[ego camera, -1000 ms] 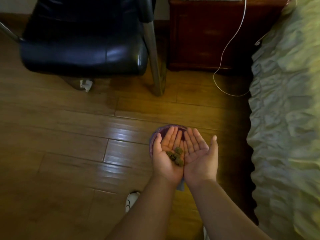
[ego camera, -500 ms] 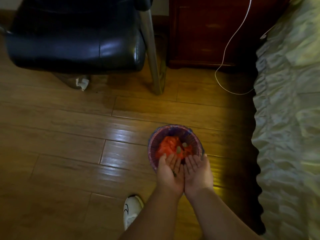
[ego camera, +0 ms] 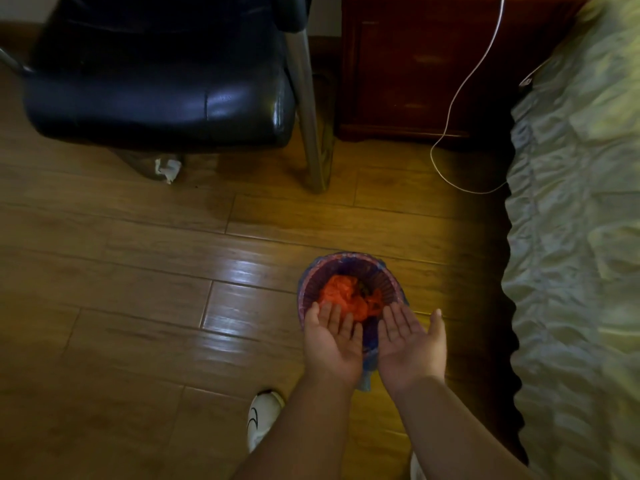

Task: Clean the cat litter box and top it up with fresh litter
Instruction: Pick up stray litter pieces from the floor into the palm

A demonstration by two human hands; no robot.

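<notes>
Head view. Left hand (ego camera: 331, 344) palm up, fingers straight and loosely spread, nothing in it; fingertips lie over the near rim of the waste basket (ego camera: 349, 263). Right hand (ego camera: 410, 344) also palm up, fingers straight, thumb stuck out to the right, nothing in it. Both hands released, side by side with a narrow gap between them, held over the near side of the basket; whether either one touches the rim, cannot tell.

Waste basket: small, round, ribbed purple wall, lined with a bluish plastic liner (ego camera: 370, 358) that folds over the rim and hangs down the near side between the wrists. Inside, a crumpled orange plastic bag (ego camera: 341, 294) fills most of the bottom; a few small dark lumps (ego camera: 364, 290) sit on it toward the far right. What the lumps are is too dim to tell.

Basket stands on the wooden floor (ego camera: 138, 271), toward the right side of the floor, near the bed (ego camera: 581, 237) but apart from it.

Around it: black chair (ego camera: 156, 88) at the far left of the floor, a scrap of white paper (ego camera: 168, 169) under its seat; dark wooden cabinet (ego camera: 415, 71) at the far edge; white cable (ego camera: 450, 116) hanging down in front of the cabinet and looping onto the floor. White shoe (ego camera: 261, 415) on the floor just left of the left forearm
</notes>
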